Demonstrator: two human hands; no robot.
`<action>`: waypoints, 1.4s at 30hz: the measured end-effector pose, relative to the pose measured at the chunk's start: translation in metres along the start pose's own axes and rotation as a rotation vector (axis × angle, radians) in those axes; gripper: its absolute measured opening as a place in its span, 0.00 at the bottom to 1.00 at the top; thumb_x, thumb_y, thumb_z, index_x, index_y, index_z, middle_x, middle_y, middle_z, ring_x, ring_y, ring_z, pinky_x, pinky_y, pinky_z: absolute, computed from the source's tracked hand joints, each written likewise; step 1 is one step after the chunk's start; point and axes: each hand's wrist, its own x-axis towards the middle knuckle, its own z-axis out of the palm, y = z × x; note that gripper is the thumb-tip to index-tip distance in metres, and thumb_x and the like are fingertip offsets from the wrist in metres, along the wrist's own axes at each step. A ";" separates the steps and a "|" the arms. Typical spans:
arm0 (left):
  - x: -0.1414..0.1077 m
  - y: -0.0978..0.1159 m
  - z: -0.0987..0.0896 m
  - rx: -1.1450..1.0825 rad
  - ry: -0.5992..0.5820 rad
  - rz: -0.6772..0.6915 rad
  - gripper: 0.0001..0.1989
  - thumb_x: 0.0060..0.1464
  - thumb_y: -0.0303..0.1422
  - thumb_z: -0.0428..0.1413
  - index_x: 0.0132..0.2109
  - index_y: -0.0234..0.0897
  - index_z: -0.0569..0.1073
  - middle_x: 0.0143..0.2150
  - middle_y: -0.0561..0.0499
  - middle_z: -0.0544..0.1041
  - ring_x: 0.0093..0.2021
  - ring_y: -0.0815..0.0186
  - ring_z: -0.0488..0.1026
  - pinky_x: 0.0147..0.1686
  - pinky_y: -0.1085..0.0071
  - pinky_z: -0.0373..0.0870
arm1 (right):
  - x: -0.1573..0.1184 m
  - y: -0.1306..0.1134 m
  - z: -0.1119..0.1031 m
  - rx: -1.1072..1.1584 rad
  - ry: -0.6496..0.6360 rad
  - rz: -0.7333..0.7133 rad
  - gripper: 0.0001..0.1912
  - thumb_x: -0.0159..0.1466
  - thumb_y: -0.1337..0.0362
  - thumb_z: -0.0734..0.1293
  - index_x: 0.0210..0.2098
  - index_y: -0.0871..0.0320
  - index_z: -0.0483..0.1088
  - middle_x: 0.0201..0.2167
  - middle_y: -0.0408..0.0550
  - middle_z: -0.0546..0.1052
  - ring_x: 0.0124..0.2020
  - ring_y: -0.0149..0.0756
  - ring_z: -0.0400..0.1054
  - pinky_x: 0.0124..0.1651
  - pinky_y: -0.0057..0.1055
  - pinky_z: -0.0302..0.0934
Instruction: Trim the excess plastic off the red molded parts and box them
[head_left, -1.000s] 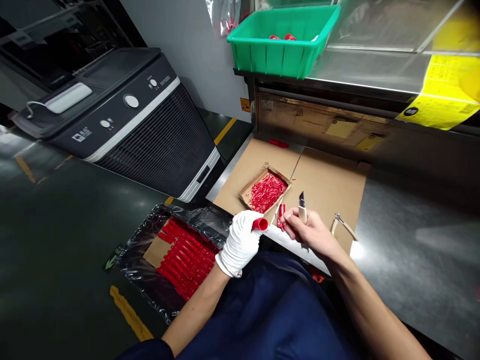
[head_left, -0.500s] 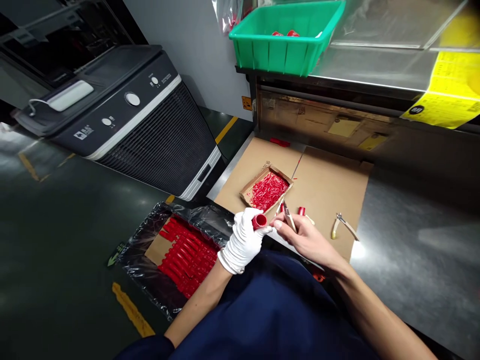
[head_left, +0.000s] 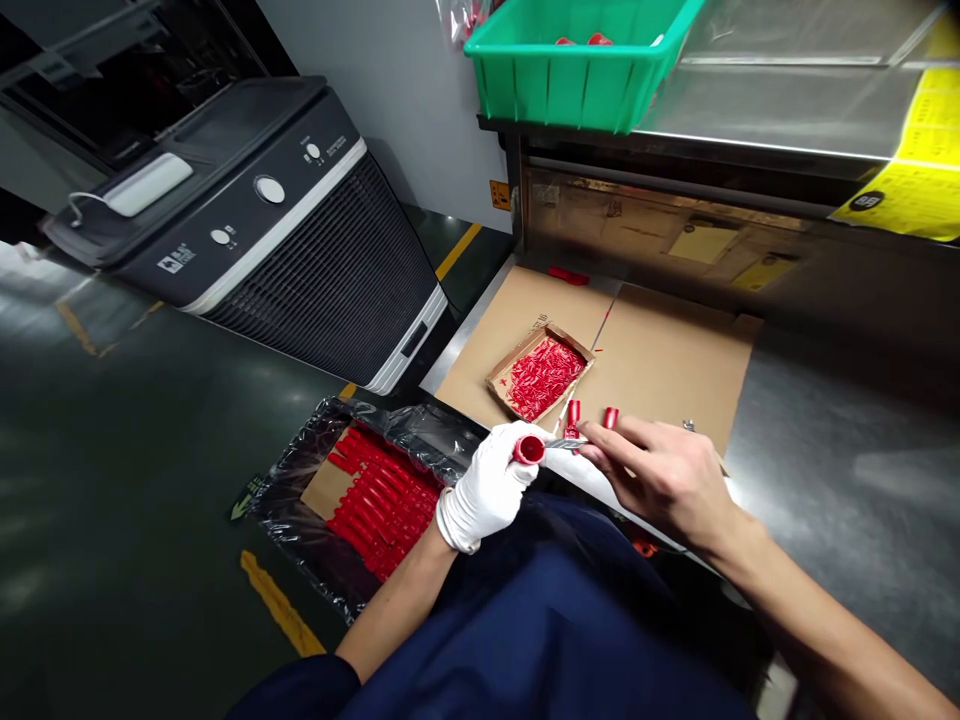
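Note:
My left hand (head_left: 491, 485), in a white glove, is closed around a red plastic tube (head_left: 530, 450) with its round open end facing up. My bare right hand (head_left: 671, 475) grips a slim silver metal tool (head_left: 564, 443) whose shaft looks spiral-fluted. The tool's tip meets the side of the tube near its rim; whether it enters the plastic I cannot tell. Just beyond my right fingers lie two more red parts, a longer one (head_left: 574, 415) and a short one (head_left: 610, 417). The cutters (head_left: 688, 426) are mostly hidden behind my right hand.
A cardboard tray (head_left: 544, 375) of small red scraps sits on the cardboard-covered bench (head_left: 667, 345). Lower left, a box lined with black plastic (head_left: 300, 545) holds rows of red parts (head_left: 386, 500). A green bin (head_left: 570, 85) stands on the shelf; a dark air cooler (head_left: 322, 240) is at left.
My right hand has turned over, palm down, and the silver tool now points at the tube. The pale-handled pliers seen in it before no longer show. The view has shifted slightly.

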 end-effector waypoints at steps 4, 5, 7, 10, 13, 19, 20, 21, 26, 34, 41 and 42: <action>0.002 0.003 -0.002 0.031 -0.016 0.015 0.11 0.62 0.34 0.47 0.44 0.34 0.71 0.45 0.40 0.74 0.47 0.57 0.71 0.51 0.58 0.67 | 0.002 -0.002 0.000 -0.027 0.006 -0.004 0.11 0.67 0.60 0.65 0.47 0.55 0.74 0.26 0.42 0.71 0.22 0.28 0.57 0.27 0.31 0.44; 0.002 0.003 -0.002 0.034 -0.014 0.018 0.11 0.62 0.34 0.47 0.44 0.34 0.70 0.45 0.40 0.74 0.47 0.57 0.71 0.50 0.58 0.67 | 0.002 -0.002 0.000 -0.031 0.008 -0.003 0.11 0.68 0.60 0.65 0.47 0.55 0.74 0.26 0.42 0.71 0.22 0.28 0.58 0.27 0.31 0.43; 0.003 0.002 -0.001 0.038 -0.005 0.025 0.11 0.62 0.34 0.47 0.43 0.34 0.70 0.44 0.41 0.74 0.46 0.57 0.71 0.50 0.59 0.67 | 0.002 -0.003 0.000 -0.034 0.004 0.006 0.11 0.68 0.59 0.65 0.47 0.54 0.74 0.26 0.41 0.72 0.22 0.28 0.58 0.26 0.31 0.42; 0.002 0.000 0.001 0.031 0.010 0.034 0.10 0.62 0.33 0.46 0.43 0.35 0.70 0.44 0.42 0.74 0.45 0.58 0.71 0.48 0.60 0.67 | 0.002 -0.005 0.000 -0.023 -0.021 0.028 0.10 0.68 0.60 0.65 0.47 0.52 0.74 0.25 0.39 0.71 0.22 0.28 0.58 0.26 0.31 0.41; 0.002 -0.003 0.003 0.045 0.025 0.033 0.10 0.62 0.33 0.46 0.46 0.35 0.69 0.44 0.42 0.74 0.44 0.59 0.72 0.47 0.60 0.67 | 0.001 -0.007 0.000 -0.007 -0.045 0.053 0.09 0.68 0.60 0.65 0.46 0.52 0.74 0.25 0.39 0.71 0.21 0.27 0.59 0.25 0.31 0.40; 0.001 -0.007 0.007 0.121 0.068 0.027 0.12 0.63 0.32 0.47 0.52 0.36 0.68 0.48 0.42 0.74 0.48 0.57 0.72 0.51 0.58 0.67 | -0.002 -0.008 0.002 0.023 -0.071 0.086 0.11 0.69 0.58 0.63 0.46 0.52 0.74 0.24 0.39 0.70 0.21 0.27 0.59 0.25 0.31 0.40; 0.001 -0.007 0.007 0.129 0.076 0.027 0.12 0.63 0.32 0.48 0.52 0.36 0.68 0.48 0.42 0.74 0.48 0.57 0.73 0.51 0.58 0.67 | -0.002 -0.008 0.003 0.022 -0.075 0.092 0.11 0.69 0.58 0.63 0.46 0.52 0.75 0.24 0.39 0.70 0.21 0.27 0.59 0.25 0.31 0.40; 0.001 -0.007 0.008 0.137 0.086 0.027 0.12 0.63 0.32 0.48 0.52 0.36 0.68 0.47 0.43 0.74 0.48 0.57 0.73 0.51 0.58 0.67 | -0.002 -0.009 0.004 0.021 -0.078 0.101 0.11 0.69 0.58 0.63 0.45 0.52 0.75 0.23 0.39 0.69 0.22 0.28 0.60 0.25 0.31 0.40; 0.002 -0.005 0.009 0.174 0.135 0.009 0.12 0.63 0.31 0.49 0.52 0.35 0.69 0.47 0.43 0.74 0.47 0.58 0.73 0.50 0.60 0.68 | -0.003 -0.014 0.007 0.039 -0.062 0.138 0.11 0.69 0.58 0.63 0.46 0.53 0.75 0.24 0.40 0.71 0.23 0.28 0.63 0.25 0.32 0.41; 0.003 -0.002 0.011 0.254 0.204 -0.015 0.10 0.62 0.31 0.52 0.50 0.36 0.69 0.44 0.46 0.75 0.45 0.61 0.73 0.48 0.63 0.68 | -0.005 -0.022 0.013 0.156 -0.055 0.205 0.11 0.69 0.60 0.63 0.45 0.54 0.76 0.24 0.41 0.72 0.22 0.27 0.63 0.25 0.29 0.47; 0.003 -0.001 0.013 0.213 0.242 -0.050 0.13 0.61 0.33 0.56 0.52 0.37 0.70 0.45 0.47 0.76 0.46 0.62 0.74 0.47 0.65 0.69 | -0.003 -0.026 0.012 0.769 -0.244 0.512 0.15 0.69 0.55 0.61 0.33 0.57 0.72 0.25 0.42 0.71 0.26 0.29 0.62 0.30 0.27 0.54; 0.004 -0.002 0.013 0.237 0.244 -0.034 0.13 0.61 0.33 0.57 0.52 0.37 0.70 0.45 0.47 0.76 0.46 0.62 0.74 0.48 0.64 0.69 | 0.000 -0.027 0.014 0.822 -0.244 0.591 0.17 0.68 0.52 0.62 0.30 0.57 0.70 0.23 0.41 0.69 0.24 0.29 0.60 0.28 0.27 0.52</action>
